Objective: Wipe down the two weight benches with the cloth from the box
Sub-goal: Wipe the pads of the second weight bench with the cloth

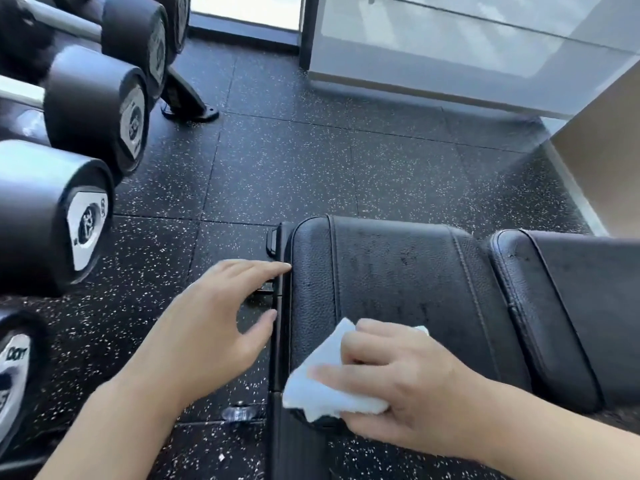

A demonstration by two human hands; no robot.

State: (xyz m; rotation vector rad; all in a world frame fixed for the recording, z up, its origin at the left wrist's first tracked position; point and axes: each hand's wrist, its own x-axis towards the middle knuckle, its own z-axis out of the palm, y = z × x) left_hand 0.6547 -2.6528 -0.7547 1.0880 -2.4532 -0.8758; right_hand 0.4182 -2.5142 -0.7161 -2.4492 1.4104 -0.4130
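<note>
Head view shows the right hand [391, 386] pressing the cloth [325, 375] flat on the bench pad [398, 278]'s near-left corner; its unwiped length runs away rightward; left hand [214, 323], fingers spread, touches its left edge.

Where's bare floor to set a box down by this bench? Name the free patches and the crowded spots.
Free: the speckled floor between the dumbbell rack and the white wall base, beyond the bench pad. Crowded: the strip left of the pad, where the left hand reaches; the right hand presses the cloth there.
</note>
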